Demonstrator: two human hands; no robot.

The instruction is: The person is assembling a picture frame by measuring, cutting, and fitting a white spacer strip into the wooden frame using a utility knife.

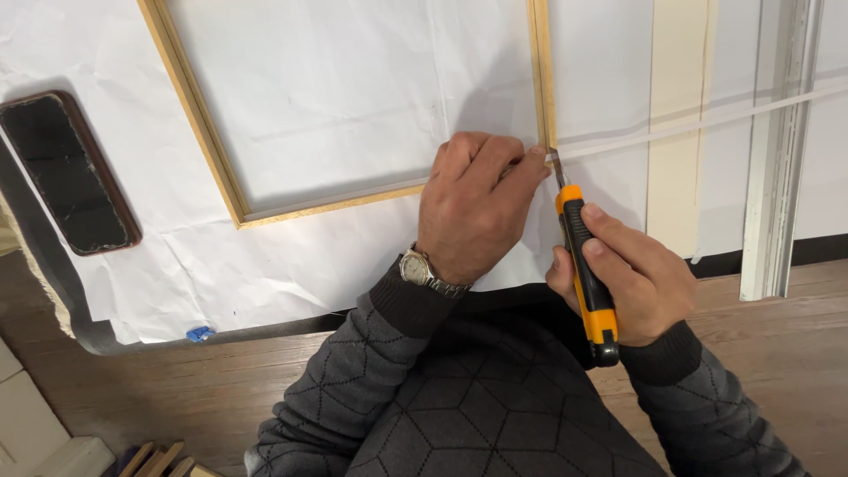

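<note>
Head view: right hand (632, 283) gripping orange utility knife (586, 269) at wooden frame (208, 132) corner.

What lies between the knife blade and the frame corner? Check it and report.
Nothing visible blocks it. The right hand holds the orange utility knife, its blade tip at the wooden frame corner. The left hand presses right beside the tip, fingertips close to the blade; the white strip runs off to the right.

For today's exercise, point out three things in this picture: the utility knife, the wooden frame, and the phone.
utility knife (586, 265): head view, on its orange and black handle, in the right hand.
wooden frame (196, 115): head view, on its left rail.
phone (69, 172): head view, on the middle of its dark screen.
</note>
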